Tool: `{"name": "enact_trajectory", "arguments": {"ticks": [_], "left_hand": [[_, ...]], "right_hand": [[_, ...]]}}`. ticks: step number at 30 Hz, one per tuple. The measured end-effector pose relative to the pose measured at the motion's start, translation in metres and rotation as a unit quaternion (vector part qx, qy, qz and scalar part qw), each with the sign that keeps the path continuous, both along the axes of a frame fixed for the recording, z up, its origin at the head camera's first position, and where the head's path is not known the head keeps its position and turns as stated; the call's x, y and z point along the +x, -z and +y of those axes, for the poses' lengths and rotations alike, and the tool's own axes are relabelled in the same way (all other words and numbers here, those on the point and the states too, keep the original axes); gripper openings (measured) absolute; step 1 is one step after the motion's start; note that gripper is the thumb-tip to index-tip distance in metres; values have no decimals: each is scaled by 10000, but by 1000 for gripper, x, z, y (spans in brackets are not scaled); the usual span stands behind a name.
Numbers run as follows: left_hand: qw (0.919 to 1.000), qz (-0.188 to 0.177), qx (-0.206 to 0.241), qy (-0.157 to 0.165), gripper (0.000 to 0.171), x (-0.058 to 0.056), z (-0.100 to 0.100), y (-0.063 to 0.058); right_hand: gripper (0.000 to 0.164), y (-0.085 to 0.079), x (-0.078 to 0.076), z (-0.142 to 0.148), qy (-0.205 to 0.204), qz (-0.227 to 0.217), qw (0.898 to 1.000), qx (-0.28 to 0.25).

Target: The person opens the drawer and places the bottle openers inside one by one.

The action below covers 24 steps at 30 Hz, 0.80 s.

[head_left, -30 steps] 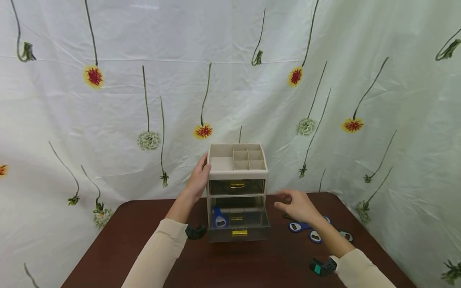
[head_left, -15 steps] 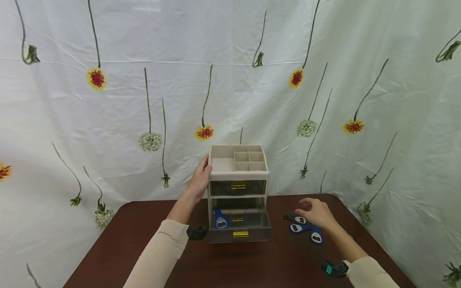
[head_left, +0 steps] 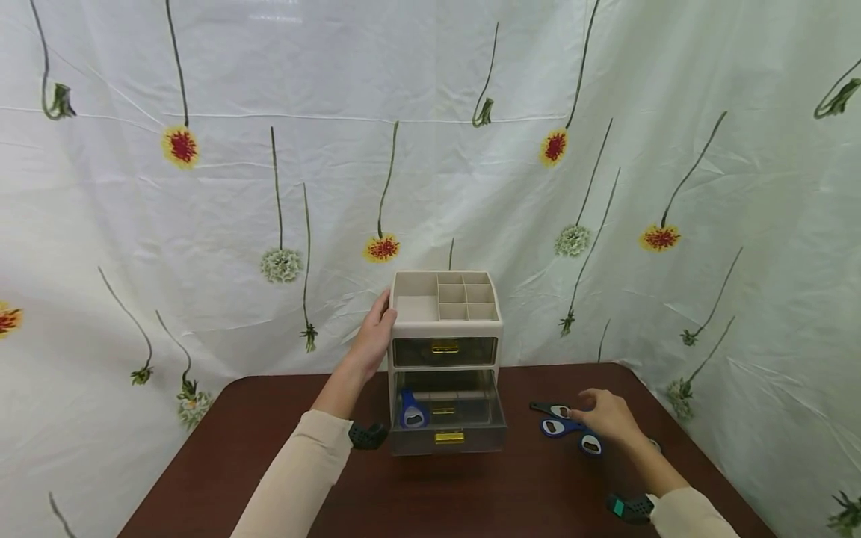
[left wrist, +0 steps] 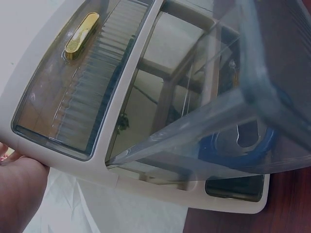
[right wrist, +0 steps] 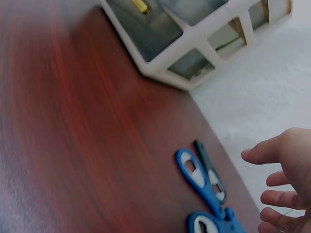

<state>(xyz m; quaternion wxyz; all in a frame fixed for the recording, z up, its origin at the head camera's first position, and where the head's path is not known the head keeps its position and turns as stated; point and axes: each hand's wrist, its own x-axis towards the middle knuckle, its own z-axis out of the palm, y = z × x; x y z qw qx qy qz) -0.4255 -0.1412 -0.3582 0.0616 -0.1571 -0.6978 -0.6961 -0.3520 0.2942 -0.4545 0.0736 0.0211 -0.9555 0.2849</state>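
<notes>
My left hand (head_left: 371,344) rests against the left side of a cream desktop drawer organizer (head_left: 446,327), fingers extended along its wall. One clear smoky drawer (head_left: 479,439) is pulled out, with a blue bottle opener (head_left: 412,413) inside it, blurred through the plastic in the left wrist view. My right hand (head_left: 610,418) hovers over loose bottle openers on the right, fingers loosely bent and holding nothing. Among them are a blue bottle opener (right wrist: 203,187), a second blue bottle opener (head_left: 590,444) and a dark bottle opener (right wrist: 209,167). The hand partly covers the group.
The dark red-brown table (head_left: 430,493) has a floral white cloth (head_left: 323,187) hanging behind it. Part of another opener (head_left: 655,444) shows beside my right wrist. A gold-handled drawer (head_left: 417,351) above the pulled-out one is closed, under a compartmented top tray (head_left: 415,307).
My right hand has moved right and down from beside the organizer to over the bottle openers. The left hand has stayed on the organizer, and the drawer is still out.
</notes>
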Motion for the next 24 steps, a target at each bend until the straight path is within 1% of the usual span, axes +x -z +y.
{"name": "enact_trajectory", "arguments": {"ticks": [6,8,11,13,15,18,24], "left_hand": [[10000,40,35,19,57,1,0,-1],[10000,44,51,48,58,1,1,-1],[9999,37,50,96,58,2,0,-1],[9999,18,45,94,58,2,0,-2],[10000,6,57,76,58,2,0,-2],[10000,-4,72,30,58,2,0,-3],[10000,-15,42,3,58,1,0,-2]], "right_hand": [[62,22,0,11,230,-2,9988,428],[66,30,1,14,318,-96,9980,539],[61,40,2,16,364,-254,9968,659],[51,45,2,16,406,-360,9967,596],[41,48,2,16,443,-322,9968,577],[36,47,4,15,582,-303,9968,466],[41,44,8,14,813,-367,9954,343]]}}
